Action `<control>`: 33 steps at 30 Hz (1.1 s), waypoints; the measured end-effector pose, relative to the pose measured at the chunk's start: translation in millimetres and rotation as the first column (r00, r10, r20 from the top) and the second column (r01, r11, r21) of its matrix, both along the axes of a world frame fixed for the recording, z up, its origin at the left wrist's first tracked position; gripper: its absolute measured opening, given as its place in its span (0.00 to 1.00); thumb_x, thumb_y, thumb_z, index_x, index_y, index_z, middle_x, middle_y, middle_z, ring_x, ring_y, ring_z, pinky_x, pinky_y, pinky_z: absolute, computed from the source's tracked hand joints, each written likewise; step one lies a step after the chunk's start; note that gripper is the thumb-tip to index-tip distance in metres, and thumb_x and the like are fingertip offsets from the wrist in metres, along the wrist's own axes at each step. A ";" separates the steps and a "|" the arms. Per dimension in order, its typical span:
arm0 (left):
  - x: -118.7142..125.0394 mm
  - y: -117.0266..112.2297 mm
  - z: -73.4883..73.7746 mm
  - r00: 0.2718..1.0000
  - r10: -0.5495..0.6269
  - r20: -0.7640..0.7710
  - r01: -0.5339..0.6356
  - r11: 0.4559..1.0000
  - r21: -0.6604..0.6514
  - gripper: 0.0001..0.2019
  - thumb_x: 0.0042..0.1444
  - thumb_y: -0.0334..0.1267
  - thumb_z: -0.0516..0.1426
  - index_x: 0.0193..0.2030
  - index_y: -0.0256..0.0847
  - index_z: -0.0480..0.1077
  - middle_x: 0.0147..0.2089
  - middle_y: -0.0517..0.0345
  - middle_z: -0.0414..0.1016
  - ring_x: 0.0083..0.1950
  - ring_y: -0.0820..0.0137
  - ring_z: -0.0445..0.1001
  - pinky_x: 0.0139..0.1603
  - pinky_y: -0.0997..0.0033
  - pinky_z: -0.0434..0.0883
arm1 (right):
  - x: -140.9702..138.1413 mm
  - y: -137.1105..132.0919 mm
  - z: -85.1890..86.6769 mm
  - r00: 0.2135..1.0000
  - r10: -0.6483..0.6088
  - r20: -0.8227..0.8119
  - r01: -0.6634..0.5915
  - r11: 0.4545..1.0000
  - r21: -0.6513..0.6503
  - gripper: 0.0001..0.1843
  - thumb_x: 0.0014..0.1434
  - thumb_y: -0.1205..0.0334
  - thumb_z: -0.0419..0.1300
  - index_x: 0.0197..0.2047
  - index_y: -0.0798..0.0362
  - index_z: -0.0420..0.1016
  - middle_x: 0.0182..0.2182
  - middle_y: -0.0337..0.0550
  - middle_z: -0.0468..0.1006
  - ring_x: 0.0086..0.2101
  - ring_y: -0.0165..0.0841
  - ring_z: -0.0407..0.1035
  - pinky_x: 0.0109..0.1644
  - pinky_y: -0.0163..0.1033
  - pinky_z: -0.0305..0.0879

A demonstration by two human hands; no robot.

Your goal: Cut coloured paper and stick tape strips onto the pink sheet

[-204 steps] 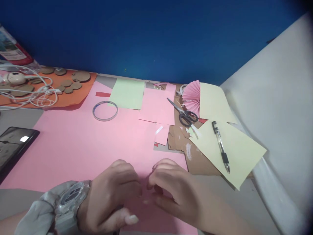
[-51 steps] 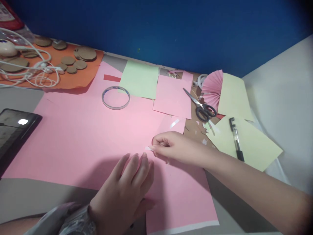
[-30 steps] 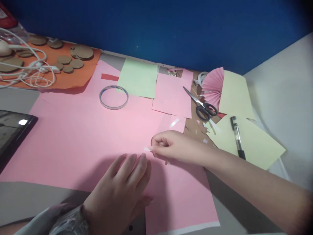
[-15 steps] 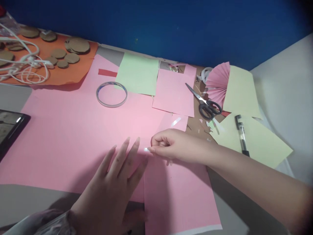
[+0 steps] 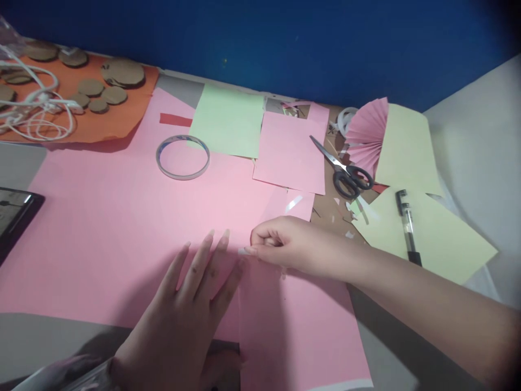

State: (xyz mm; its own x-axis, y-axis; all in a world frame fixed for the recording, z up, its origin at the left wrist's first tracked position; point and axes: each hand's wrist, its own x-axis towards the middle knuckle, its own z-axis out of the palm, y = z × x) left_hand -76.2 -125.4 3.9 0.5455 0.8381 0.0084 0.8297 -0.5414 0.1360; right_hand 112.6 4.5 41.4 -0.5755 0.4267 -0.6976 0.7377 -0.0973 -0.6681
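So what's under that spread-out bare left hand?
A large pink paper sheet shows around the bare left hand, with grey tabletop past the sheet's near edge. Whatever lies directly beneath the hand is covered.

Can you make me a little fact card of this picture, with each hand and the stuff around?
Left hand: fingers spread over pink paper
Right hand: curled, seems to pinch a white strip
Ring: overlaps a corner of green paper
Scissors: left of the pen
Pen: on yellow paper
Discs: on orange paper
Phone: left edge, partly out of view
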 end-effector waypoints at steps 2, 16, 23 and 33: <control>0.1 -0.2 -0.8 1.000 0.006 -0.002 -0.006 1.000 -0.002 0.49 0.50 0.68 0.47 0.69 0.33 0.43 0.70 0.34 0.46 0.70 0.43 0.42 0.65 0.39 0.43 | 1.4 -1.6 -4.2 1.000 -0.018 -0.014 0.018 1.000 0.000 0.09 0.56 0.59 0.54 0.26 0.52 0.63 0.19 0.31 0.62 0.21 0.24 0.58 0.23 0.30 0.53; 0.7 -0.7 2.1 1.000 0.020 -0.021 -0.020 0.999 -0.027 0.47 0.52 0.68 0.43 0.68 0.29 0.48 0.70 0.34 0.43 0.70 0.43 0.41 0.65 0.40 0.44 | 3.6 -5.3 -11.9 0.997 -0.047 -0.056 0.048 0.999 0.014 0.11 0.57 0.56 0.54 0.26 0.51 0.65 0.20 0.33 0.66 0.23 0.27 0.66 0.25 0.31 0.59; 3.6 1.8 5.8 0.999 0.029 -0.032 -0.029 1.000 0.010 0.51 0.50 0.69 0.43 0.67 0.23 0.49 0.70 0.33 0.44 0.70 0.44 0.43 0.66 0.43 0.45 | 1.0 -5.7 -7.5 0.997 -0.047 -0.060 0.049 0.999 0.019 0.12 0.56 0.54 0.54 0.26 0.52 0.65 0.20 0.33 0.67 0.22 0.27 0.64 0.25 0.32 0.61; 5.9 15.2 -7.8 1.000 -0.019 0.017 0.017 0.997 0.073 0.49 0.52 0.68 0.42 0.66 0.23 0.50 0.70 0.34 0.46 0.71 0.48 0.42 0.67 0.45 0.43 | 1.1 -6.3 -8.4 0.998 -0.029 -0.063 0.032 0.998 0.048 0.16 0.57 0.52 0.52 0.24 0.52 0.61 0.20 0.33 0.64 0.21 0.25 0.60 0.26 0.32 0.61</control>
State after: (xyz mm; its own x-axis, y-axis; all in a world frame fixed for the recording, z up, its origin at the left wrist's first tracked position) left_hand -70.2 -110.2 -4.0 0.5597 0.8249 0.0791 0.8176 -0.5653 0.1096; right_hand 113.7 -1.9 33.0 -0.6031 0.4774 -0.6391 0.6920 -0.0855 -0.7168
